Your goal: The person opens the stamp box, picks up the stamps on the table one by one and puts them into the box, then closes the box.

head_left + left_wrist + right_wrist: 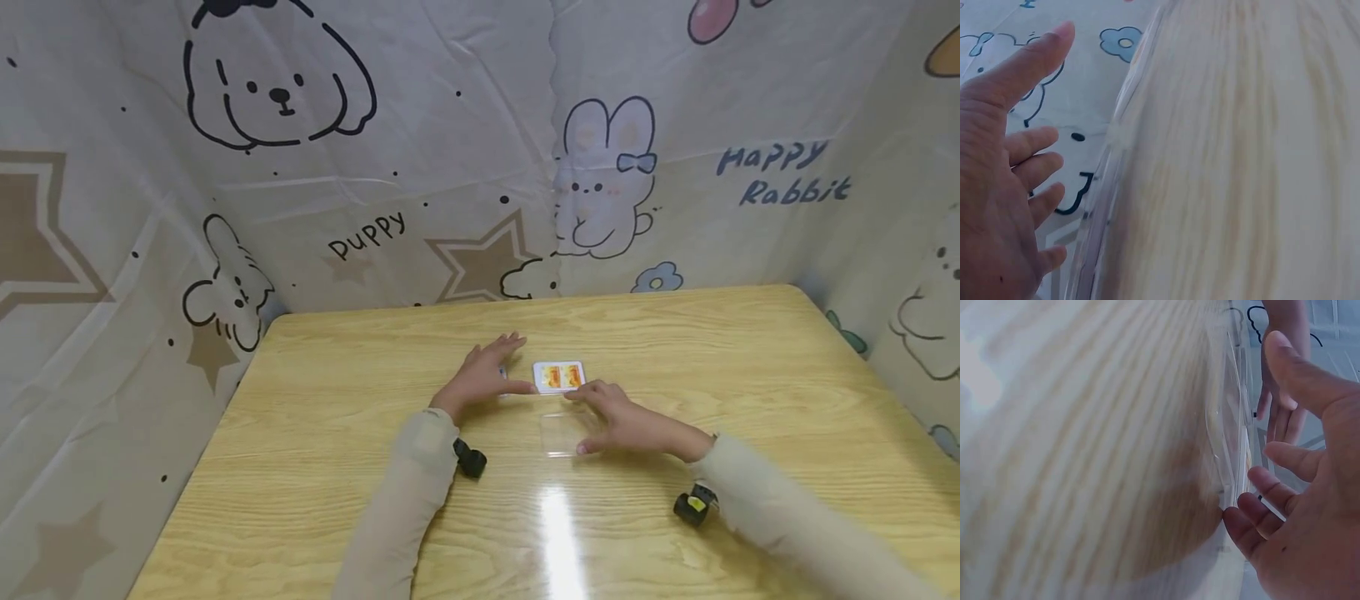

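A white card with two orange pictures lies flat on the table, between the two hands. Nearer the person is a clear, flat plastic piece, its near edge catching the light. The left hand is left of the card with its fingers spread, thumb tip by the card's lower left corner. Behind that thumb, a small bluish-white thing is mostly hidden. The right hand hovers low over the clear piece's right side, its index finger near the card's lower right corner. In the right wrist view, its fingers are loosely bent around nothing.
The wood-grain table has rounded far corners. A printed cloth with cartoon animals hangs behind it and at both sides. Small black cameras sit on the left wrist and the right wrist. Light glares off the table in front.
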`<move>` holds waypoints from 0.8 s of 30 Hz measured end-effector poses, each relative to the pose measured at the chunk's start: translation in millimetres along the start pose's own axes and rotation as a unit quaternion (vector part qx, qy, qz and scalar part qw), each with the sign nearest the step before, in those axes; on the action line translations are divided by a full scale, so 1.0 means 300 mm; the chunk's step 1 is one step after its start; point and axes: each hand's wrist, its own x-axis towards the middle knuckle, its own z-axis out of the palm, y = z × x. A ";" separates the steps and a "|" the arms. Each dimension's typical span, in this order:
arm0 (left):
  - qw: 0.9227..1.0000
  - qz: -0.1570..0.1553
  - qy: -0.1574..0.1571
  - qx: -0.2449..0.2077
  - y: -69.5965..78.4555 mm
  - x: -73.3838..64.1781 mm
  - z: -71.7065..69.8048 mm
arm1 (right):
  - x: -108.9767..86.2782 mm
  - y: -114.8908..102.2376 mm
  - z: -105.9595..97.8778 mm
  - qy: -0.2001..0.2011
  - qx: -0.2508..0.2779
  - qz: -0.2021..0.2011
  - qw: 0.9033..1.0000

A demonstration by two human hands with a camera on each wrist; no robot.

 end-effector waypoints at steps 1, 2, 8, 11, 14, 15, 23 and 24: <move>1.000 -0.001 -0.003 0.005 0.001 0.007 0.006 | -0.001 0.003 0.006 -0.001 -0.002 0.003 1.000; 1.000 -0.003 -0.008 0.009 0.003 0.013 0.011 | -0.001 0.004 0.012 -0.002 -0.006 0.001 1.000; 0.999 -0.014 -0.030 0.014 0.012 0.028 0.026 | 0.003 0.005 0.024 -0.010 -0.023 -0.021 0.999; 0.999 -0.017 -0.033 0.016 0.016 0.034 0.027 | 0.003 -0.001 0.024 -0.013 -0.042 -0.026 0.999; 0.999 -0.020 -0.037 0.024 0.019 0.039 0.029 | -0.001 -0.002 0.026 -0.014 -0.060 -0.026 0.998; 0.999 -0.021 -0.039 0.028 0.020 0.042 0.031 | -0.002 -0.001 0.027 -0.013 -0.066 -0.027 0.997; 0.998 -0.025 -0.041 0.047 0.022 0.051 0.045 | -0.002 0.010 0.026 -0.007 -0.080 -0.033 0.996; 0.998 -0.025 -0.041 0.049 0.022 0.052 0.046 | -0.002 0.011 0.025 -0.007 -0.079 -0.032 0.996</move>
